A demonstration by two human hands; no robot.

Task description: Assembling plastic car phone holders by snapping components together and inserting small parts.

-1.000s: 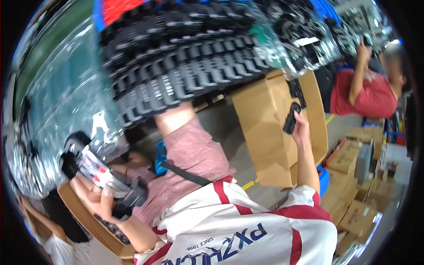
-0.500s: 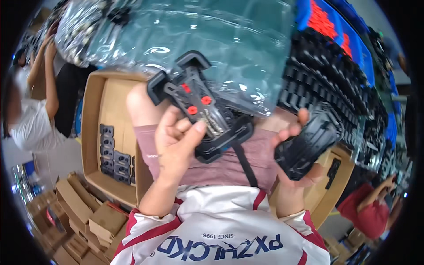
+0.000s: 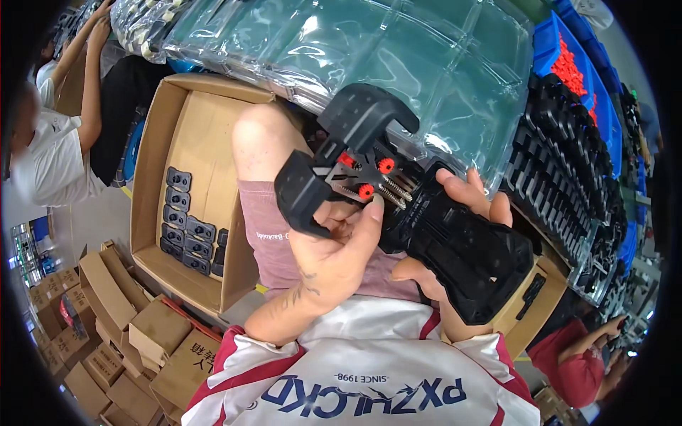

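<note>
My left hand [image 3: 330,266] is closed around a black phone-holder clamp [image 3: 366,117] with padded corner arms. Its inner face is exposed, showing small red gears [image 3: 386,165] and metal springs [image 3: 393,190], and my left thumb lies beside them. In my right hand [image 3: 465,193] is a black moulded cover [image 3: 469,252], gripped along its sides between fingers and thumb. The cover's upper end overlaps the clamp's lower right end. Whether the two are joined there I cannot tell.
At left, a cardboard box [image 3: 160,117] holds several black plates [image 3: 199,245]. Another box [image 3: 522,323] stands at right. Clear plastic covers a green work surface [image 3: 426,64] ahead. Rows of black parts [image 3: 561,184] and blue bins [image 3: 547,42] line the right. People work at both sides.
The clamp has moved right and turned in my left hand. My right hand has brought the cover left against it, from being held apart. The view has shifted slightly.
</note>
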